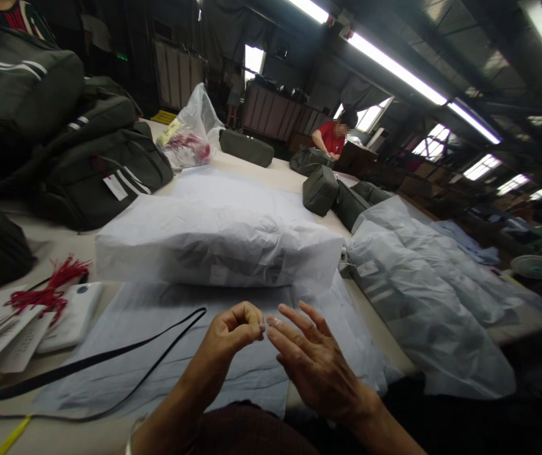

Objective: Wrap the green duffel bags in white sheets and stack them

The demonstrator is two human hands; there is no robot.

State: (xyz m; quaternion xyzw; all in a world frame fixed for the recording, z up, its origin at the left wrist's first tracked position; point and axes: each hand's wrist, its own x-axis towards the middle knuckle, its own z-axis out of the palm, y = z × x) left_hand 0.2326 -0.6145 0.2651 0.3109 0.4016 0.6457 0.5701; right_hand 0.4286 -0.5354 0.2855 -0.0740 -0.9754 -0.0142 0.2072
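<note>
My left hand [235,332] is closed in a pinch on a small clear strip [264,325] that looks like tape. Close beside it, my right hand [315,360] has its fingers stretched and apart. A shiny clear bit lies against one of its fingertips. Both hands are above pale sheets [246,366] spread on the table. Just beyond them lies a bag wrapped in white paper [214,243], its dark body showing faintly through the front. To the left of my hands, a black strap [109,357] loops across the sheets.
Tags with red cords [45,300] and a white phone [74,316] lie at left. Dark bags [109,170] are piled behind them. Plastic-wrapped bags [422,284] line the right side. A clear plastic bag [192,136] stands farther back. Across the table, a person in red [330,136] handles a bag.
</note>
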